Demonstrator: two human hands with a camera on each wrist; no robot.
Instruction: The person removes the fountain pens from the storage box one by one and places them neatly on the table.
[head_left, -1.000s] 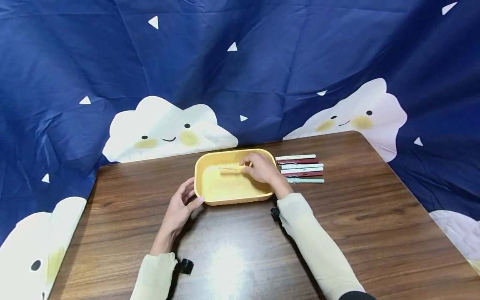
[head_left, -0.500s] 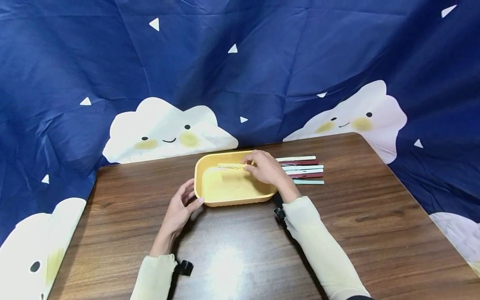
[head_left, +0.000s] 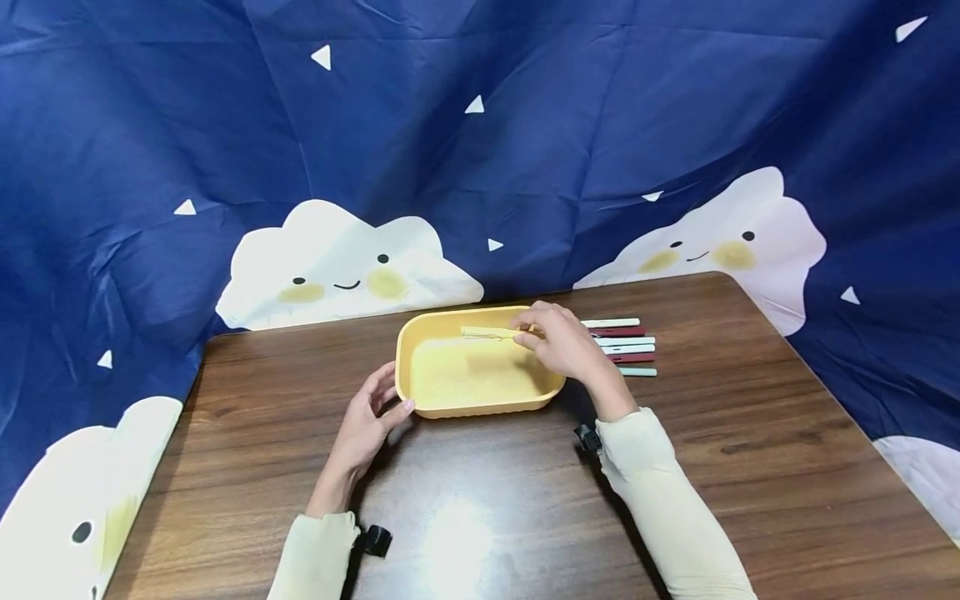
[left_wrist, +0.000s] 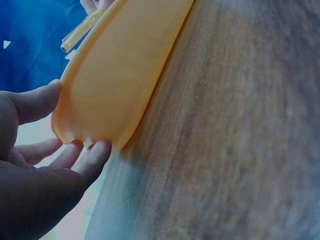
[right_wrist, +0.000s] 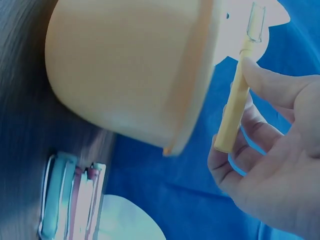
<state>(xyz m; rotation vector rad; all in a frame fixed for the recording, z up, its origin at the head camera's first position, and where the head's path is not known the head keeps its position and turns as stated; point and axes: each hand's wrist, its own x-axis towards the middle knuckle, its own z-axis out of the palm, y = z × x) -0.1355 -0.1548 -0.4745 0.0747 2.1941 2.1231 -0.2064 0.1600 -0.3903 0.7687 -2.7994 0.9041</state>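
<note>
My right hand (head_left: 566,342) pinches a yellow pen (head_left: 487,332) with a wire clip between thumb and fingers, over the right part of a yellow plastic box (head_left: 480,410). In the right wrist view the pen (right_wrist: 235,107) is held above the box's rim, with its clip end pointing away from the palm. My left hand (head_left: 369,421) grips the box's left end. Its thumb lies at the rim and the fingertips press the end wall below, as the left wrist view shows. The inside of the box holds nothing else in the head view.
Right of the box several pens (head_left: 626,342) in white, dark red and light teal lie side by side on the wooden table (head_left: 750,450), partly hidden by my right hand. A blue cloth (head_left: 525,158) with clouds hangs behind the table's back edge.
My right hand has lifted and moved right with the yellow pen, from low inside the box toward its right rim. The left hand keeps its grip on the box. The head view has shifted slightly.
</note>
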